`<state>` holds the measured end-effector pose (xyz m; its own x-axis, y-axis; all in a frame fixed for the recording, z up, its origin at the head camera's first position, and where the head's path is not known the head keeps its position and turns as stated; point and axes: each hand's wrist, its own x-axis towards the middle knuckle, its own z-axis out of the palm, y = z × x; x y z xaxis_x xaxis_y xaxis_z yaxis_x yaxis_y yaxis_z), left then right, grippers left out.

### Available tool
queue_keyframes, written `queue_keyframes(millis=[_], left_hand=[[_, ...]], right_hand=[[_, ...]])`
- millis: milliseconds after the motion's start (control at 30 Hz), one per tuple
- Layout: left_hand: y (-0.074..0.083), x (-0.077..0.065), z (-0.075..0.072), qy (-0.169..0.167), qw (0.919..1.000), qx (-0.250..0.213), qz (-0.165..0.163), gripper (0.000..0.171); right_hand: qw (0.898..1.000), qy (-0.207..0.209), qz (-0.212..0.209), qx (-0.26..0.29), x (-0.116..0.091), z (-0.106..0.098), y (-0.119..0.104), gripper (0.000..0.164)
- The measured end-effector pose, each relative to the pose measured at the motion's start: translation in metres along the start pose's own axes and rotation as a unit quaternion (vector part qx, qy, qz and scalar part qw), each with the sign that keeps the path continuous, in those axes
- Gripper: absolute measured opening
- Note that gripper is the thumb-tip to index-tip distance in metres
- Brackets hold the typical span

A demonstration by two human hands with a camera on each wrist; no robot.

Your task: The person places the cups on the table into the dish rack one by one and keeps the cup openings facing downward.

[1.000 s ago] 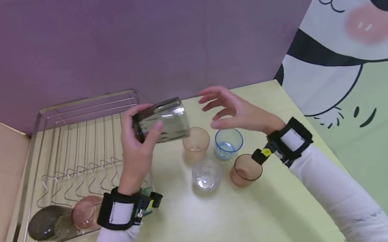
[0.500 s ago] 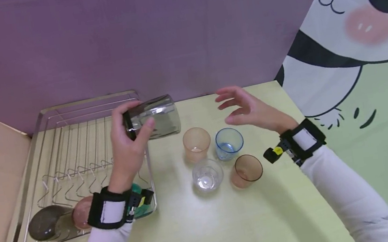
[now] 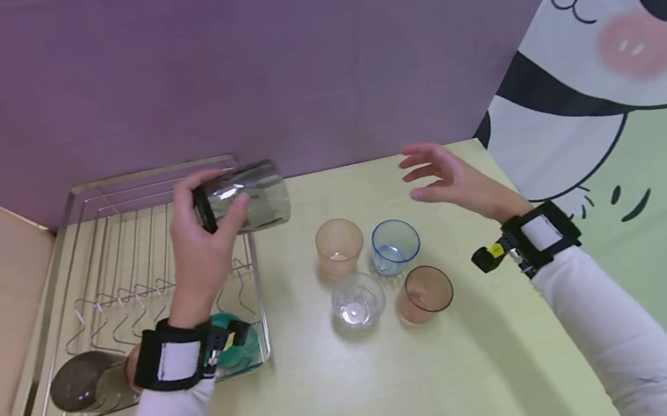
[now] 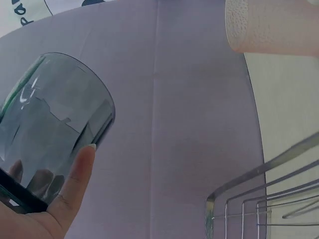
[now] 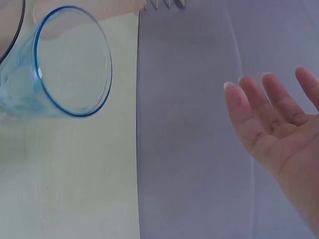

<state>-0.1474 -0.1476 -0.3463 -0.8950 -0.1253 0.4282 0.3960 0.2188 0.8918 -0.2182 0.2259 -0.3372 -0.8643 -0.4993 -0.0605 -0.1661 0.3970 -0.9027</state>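
- Head view: set above the near side of the table [image 3: 333,394], facing forward and down; the widest and farthest of the three, reaching to the purple backdrop [image 3: 227,74].
- Left wrist view: close range, looking out past the left hand [image 3: 199,254]; grey glass [image 3: 262,196] large at left, wire rack [image 3: 153,172] cropped at lower right.
- Right wrist view: close range, looking out past the right hand [image 3: 460,184]; blue glass [image 3: 396,249] at upper left.
- Both wrist views: turned sideways, table edge running near upright.
- Overlap: head and left wrist share grey glass, left hand, wire rack; head and right wrist share blue glass, right hand; both wrists share table and purple backdrop.
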Motion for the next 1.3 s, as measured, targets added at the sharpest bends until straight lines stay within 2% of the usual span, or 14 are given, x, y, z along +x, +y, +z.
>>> queue_keyframes(millis=[333,633,900,1133,1300], left_hand=[[-0.002,0.002,-0.010,0.010,0.9980,0.053,-0.033,0.053],[-0.009,0.009,-0.017,0.013,0.9925,0.113,-0.043,0.056],[-0.021,0.016,-0.021,0.001,0.9817,0.185,-0.046,0.060],[-0.027,0.018,-0.018,-0.031,0.9676,0.240,-0.070,0.063],[-0.029,0.021,-0.016,-0.037,0.9583,0.272,-0.080,0.061]], right_hand=[[0.999,0.027,0.034,-0.012,-0.005,-0.015,0.019,0.062],[0.997,0.041,0.070,-0.009,-0.009,-0.027,0.038,0.059],[0.993,0.048,0.102,-0.023,-0.014,-0.035,0.051,0.059],[0.992,0.036,0.114,-0.037,-0.017,-0.036,0.056,0.062],[0.992,0.030,0.115,-0.038,-0.021,-0.037,0.060,0.064]])
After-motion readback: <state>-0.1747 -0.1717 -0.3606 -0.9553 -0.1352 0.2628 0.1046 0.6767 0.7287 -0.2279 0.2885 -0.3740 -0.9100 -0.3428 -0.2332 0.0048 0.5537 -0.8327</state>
